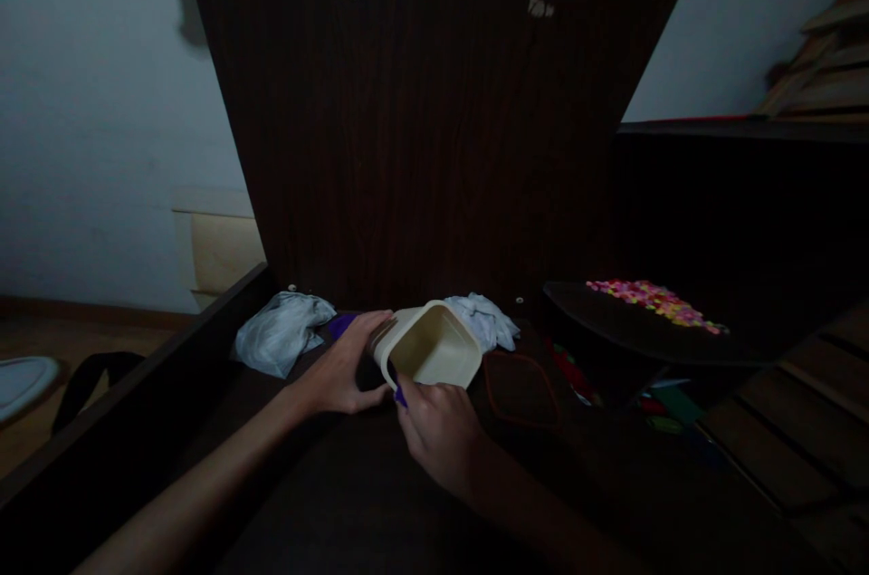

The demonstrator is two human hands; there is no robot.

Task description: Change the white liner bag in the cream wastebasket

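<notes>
A cream plastic container (444, 349) with rounded square sides is tilted, its open mouth facing me. My left hand (348, 367) is wrapped round its left side, thumb low near the rim. At the lower left of the rim, my right hand (441, 426) is closed on a small purple thing (400, 396) with a dark end, whose kind I cannot make out. Right of the container lies a see-through lid (521, 389) with an orange-brown edge. Behind my left hand shows a bit of something purple (341, 324).
A crumpled pale plastic bag (281, 335) lies at the left, and a whitish crumpled cloth or bag (485, 321) behind the container. Small colourful pieces (658, 301) cover part of a dark shelf (597, 312) at right. A raised dark board (136, 385) edges the left side.
</notes>
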